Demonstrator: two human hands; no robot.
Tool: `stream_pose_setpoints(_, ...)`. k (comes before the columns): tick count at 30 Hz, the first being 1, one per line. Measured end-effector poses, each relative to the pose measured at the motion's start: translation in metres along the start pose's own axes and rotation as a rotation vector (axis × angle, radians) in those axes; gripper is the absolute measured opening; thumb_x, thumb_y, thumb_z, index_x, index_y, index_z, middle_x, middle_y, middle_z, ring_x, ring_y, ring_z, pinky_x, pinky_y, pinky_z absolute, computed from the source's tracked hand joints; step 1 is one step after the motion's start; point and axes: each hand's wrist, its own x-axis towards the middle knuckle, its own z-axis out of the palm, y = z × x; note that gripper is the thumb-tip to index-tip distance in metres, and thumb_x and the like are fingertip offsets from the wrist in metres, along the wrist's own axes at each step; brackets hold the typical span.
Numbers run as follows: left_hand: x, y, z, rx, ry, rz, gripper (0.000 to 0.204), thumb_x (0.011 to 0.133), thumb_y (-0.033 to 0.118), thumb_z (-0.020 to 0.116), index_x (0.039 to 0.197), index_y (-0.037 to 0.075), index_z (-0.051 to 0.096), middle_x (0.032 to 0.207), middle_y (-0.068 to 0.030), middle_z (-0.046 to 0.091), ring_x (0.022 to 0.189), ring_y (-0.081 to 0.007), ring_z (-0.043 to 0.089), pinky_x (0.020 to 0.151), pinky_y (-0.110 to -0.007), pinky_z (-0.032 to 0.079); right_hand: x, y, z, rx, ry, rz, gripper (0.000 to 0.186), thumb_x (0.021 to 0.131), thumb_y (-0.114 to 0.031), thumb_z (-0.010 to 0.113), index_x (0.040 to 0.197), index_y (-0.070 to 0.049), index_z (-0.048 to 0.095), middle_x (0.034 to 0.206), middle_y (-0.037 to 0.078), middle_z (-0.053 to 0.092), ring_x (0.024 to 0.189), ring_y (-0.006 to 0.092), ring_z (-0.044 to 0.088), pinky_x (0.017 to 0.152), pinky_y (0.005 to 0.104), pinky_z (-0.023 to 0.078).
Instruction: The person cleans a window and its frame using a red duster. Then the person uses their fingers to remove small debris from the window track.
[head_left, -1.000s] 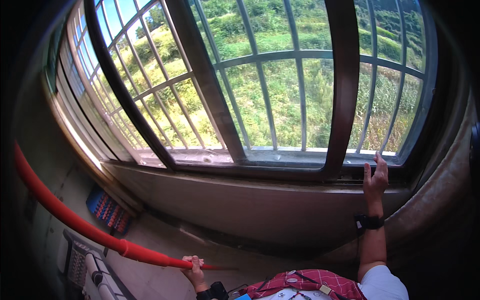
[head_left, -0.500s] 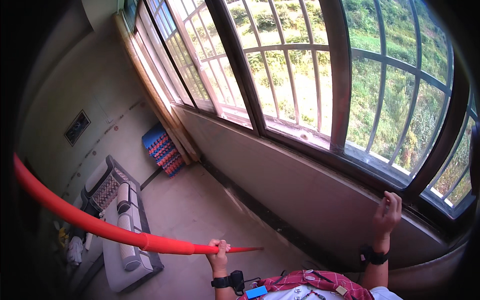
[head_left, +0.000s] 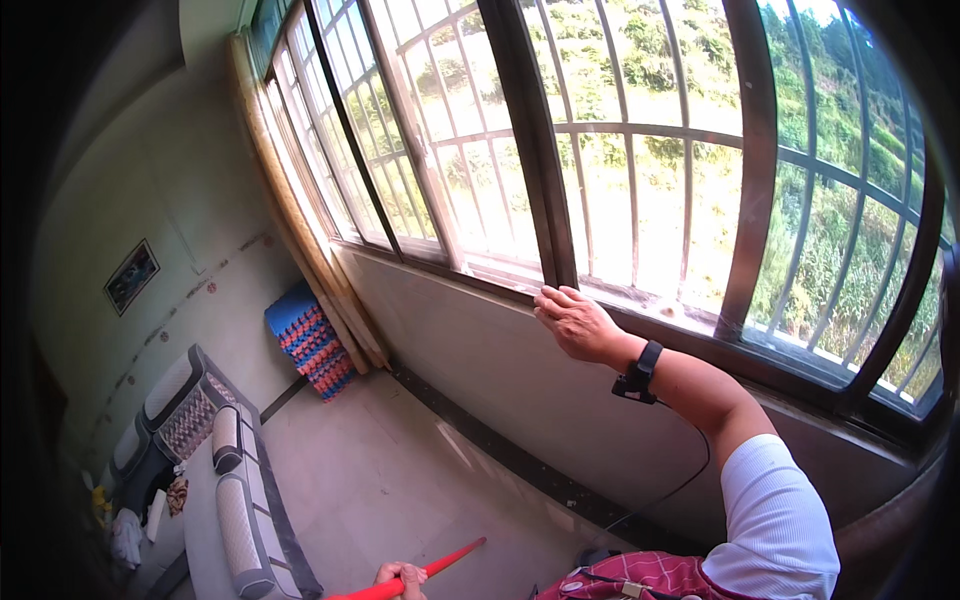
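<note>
At the lower edge, my left hand (head_left: 404, 580) is wrapped round a red pole (head_left: 458, 556), whose thin end points toward the floor; the rest runs out of the picture. My right hand (head_left: 582, 325) reaches across to the window, fingers stretched out and touching the foot of a dark upright sash frame (head_left: 535, 140), just over the sill. Nothing is held in that hand. Black bands sit on my right wrist (head_left: 640, 373), with a cable hanging from them. The sliding window (head_left: 640, 200) has metal bars outside.
A low wall (head_left: 450, 330) runs beneath the window. Left stand a grey sofa (head_left: 240, 530) with cushions and clothes on it, a stack of blue and red foam mats (head_left: 310, 345) and a tan curtain (head_left: 300, 200). A small picture (head_left: 132, 277) hangs on the wall.
My right hand has moved left along the sill from the right-hand corner to the sash upright. My left hand with the red pole has sunk toward the lower edge.
</note>
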Motion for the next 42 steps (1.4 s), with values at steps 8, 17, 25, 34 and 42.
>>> stream_pose_setpoints(8,0.088,-0.051,0.005,0.026,0.11,-0.061,0.02,0.093,0.011,0.056,0.08,0.005,0.042,0.059,-0.0044,0.048,0.05,-0.0143,0.049,0.055,-0.031,0.049,0.066,0.071,0.081,0.107,0.296,0.194,0.022,0.075,-0.009,0.058,0.095,-0.007,0.064,0.101,0.007,0.06,0.107,0.0235,0.055,0.094,0.0372,0.04)
stream_pose_setpoints(17,0.212,-0.104,0.045,0.029,0.116,-0.087,0.02,0.093,0.01,0.058,0.081,0.006,0.043,0.059,-0.0039,0.048,0.051,-0.0145,0.05,0.058,-0.031,0.049,0.149,0.061,0.146,0.212,0.452,0.257,0.016,0.069,-0.006,0.063,0.083,-0.012,0.061,0.079,0.003,0.055,0.086,0.0208,0.057,0.085,0.0361,0.043)
stream_pose_setpoints(25,0.305,-0.185,0.032,-0.047,0.118,-0.087,0.021,0.088,0.009,0.062,0.076,0.003,0.045,0.059,-0.0076,0.05,0.051,-0.0203,0.051,0.056,-0.035,0.047,0.24,0.055,0.245,0.198,0.495,0.251,0.01,0.066,-0.013,0.061,0.069,-0.014,0.052,0.071,0.002,0.046,0.077,0.0203,0.052,0.081,0.0335,0.042)
stream_pose_setpoints(34,0.442,-0.243,0.069,-0.084,-0.353,-0.199,0.015,0.087,0.013,0.058,0.075,0.008,0.052,0.062,-0.009,0.057,0.057,-0.0219,0.056,0.056,-0.037,0.047,0.321,0.049,0.364,0.53,0.267,0.19,0.006,0.077,-0.018,0.058,0.076,-0.012,0.057,0.073,0.004,0.054,0.08,0.0249,0.054,0.081,0.0384,0.042)
stream_pose_setpoints(42,0.552,-0.319,0.159,-0.195,-0.731,-0.191,0.014,0.087,0.016,0.059,0.076,0.009,0.054,0.062,-0.0093,0.058,0.057,-0.0224,0.057,0.055,-0.037,0.047,0.317,-0.019,0.329,0.84,0.512,0.371,0.015,0.074,-0.007,0.064,0.088,-0.009,0.061,0.073,0.008,0.056,0.072,0.0287,0.054,0.066,0.0399,0.044)
